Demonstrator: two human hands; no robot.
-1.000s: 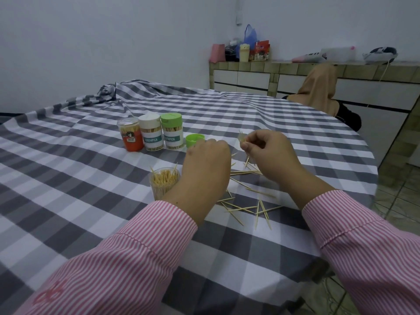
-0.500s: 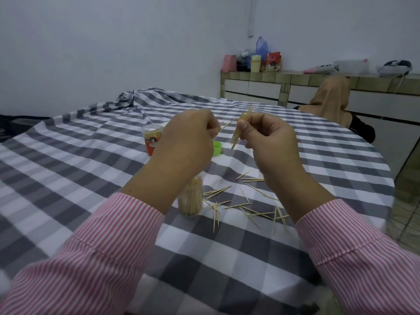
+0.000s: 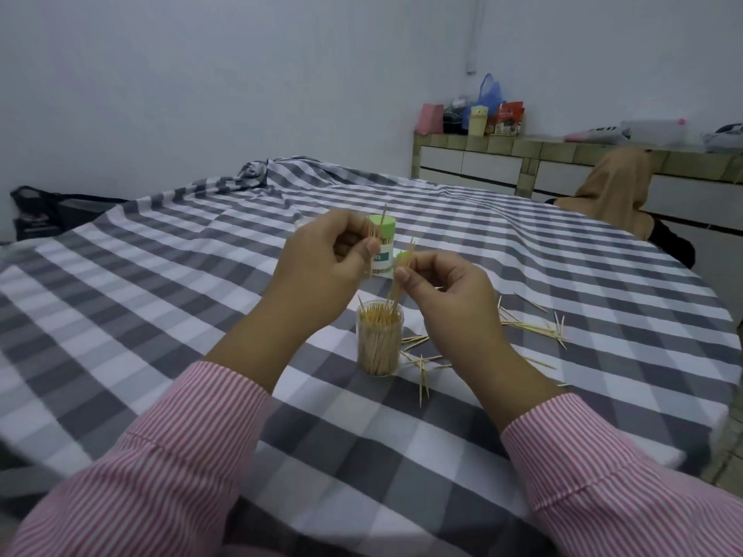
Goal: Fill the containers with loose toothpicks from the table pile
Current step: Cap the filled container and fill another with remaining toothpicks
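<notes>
Toothpick bundle [image 3: 402, 275] now lower over open container [image 3: 379, 339], both hands' fingers [image 3: 402, 277] pinching toothpicks; label illegible.

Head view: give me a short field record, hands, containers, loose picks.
left hand: pinches a few toothpicks, raised
right hand: pinches a toothpick bundle, lower tips at the open jar's mouth
open clear jar: upright, nearly full
green-lidded jar: upright, behind the hands
loose toothpicks: scattered right of the clear jar
surface: checked tablecloth
</notes>
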